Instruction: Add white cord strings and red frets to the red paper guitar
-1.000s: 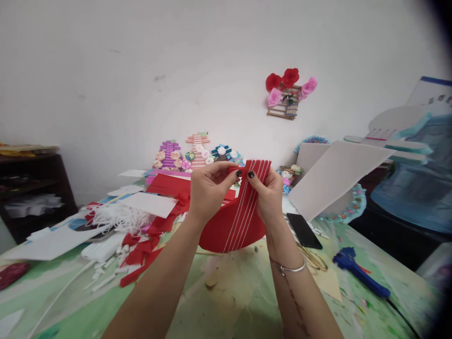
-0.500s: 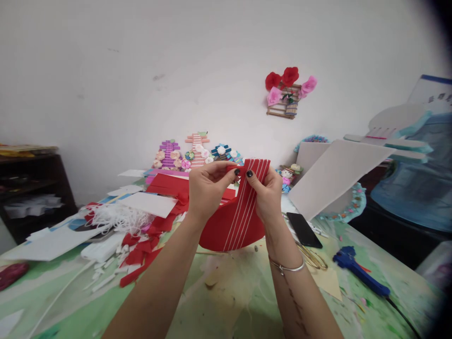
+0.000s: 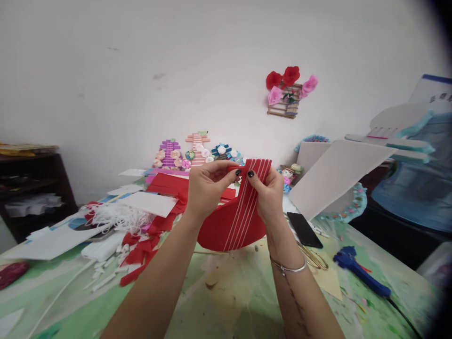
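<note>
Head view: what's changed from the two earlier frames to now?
No clear change; nothing newly grasped or released. Right hand still grips the striped red piece near its top; left hand still pinches a red bit beside it. Phone and blue glue gun stayed put.

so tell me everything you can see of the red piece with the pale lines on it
The red piece looks flat and matt, perhaps paper or cloth, with a rounded body and narrow neck. Several pale, string-like lines run lengthwise. It is held neck up, leaning slightly right; whether its bottom touches the table is unclear. The right hand grips the neck, thumb in front; the left hand pinches a small red bit at the neck's left edge.
</note>
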Available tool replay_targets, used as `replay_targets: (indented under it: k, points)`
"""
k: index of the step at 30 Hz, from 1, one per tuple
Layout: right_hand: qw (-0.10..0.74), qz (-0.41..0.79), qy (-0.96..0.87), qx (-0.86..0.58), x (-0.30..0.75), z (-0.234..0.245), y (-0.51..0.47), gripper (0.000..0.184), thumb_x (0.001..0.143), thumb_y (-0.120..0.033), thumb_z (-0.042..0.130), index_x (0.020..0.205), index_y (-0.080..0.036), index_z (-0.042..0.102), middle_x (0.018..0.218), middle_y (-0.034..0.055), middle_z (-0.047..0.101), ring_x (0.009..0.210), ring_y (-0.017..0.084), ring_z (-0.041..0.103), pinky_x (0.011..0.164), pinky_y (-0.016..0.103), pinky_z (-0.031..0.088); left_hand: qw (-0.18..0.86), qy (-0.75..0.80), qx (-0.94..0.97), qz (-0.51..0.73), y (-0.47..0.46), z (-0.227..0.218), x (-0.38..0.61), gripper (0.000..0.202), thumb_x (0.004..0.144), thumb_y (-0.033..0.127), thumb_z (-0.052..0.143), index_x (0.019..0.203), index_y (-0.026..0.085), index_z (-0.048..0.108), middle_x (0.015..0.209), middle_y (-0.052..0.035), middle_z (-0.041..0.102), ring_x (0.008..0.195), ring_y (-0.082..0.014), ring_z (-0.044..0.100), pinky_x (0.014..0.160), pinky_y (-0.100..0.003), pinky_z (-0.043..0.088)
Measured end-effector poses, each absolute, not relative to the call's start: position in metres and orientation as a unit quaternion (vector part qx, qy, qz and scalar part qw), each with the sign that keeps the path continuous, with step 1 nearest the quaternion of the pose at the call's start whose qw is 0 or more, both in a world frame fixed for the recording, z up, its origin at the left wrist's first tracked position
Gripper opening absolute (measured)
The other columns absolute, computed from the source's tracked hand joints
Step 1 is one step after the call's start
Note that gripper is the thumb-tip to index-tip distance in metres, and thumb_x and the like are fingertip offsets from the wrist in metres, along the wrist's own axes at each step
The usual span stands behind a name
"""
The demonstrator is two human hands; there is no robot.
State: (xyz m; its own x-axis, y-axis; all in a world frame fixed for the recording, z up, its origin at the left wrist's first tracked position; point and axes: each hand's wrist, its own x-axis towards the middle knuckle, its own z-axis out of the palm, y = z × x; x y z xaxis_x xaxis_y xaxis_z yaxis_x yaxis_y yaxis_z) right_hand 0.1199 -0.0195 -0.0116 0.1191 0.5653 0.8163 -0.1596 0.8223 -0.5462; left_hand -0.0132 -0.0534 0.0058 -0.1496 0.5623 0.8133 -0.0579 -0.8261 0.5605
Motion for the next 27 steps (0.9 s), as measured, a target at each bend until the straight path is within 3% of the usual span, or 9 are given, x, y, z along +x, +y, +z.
replay_targets:
  k: [27]
  points:
    - [0.727, 0.226, -0.622, -0.181, 0.1199, -0.0113, -0.0199, 0.012, 0.078, -0.029, 0.068, 0.086, -0.021, 0.065, 0.076, 0.0001, 0.066, 0.067, 0.014, 0.060, 0.064, 0.030, 0.050, 0.186, 0.206, 0.644, 0.713, -0.0520, 0.0067, -0.0163, 0.013, 0.073, 0.011, 0.069, 0.083, 0.017, 0.074, 0.073, -0.0010, 0.070, 0.066, -0.0111, 0.065, 0.065, -0.024, 0.059]
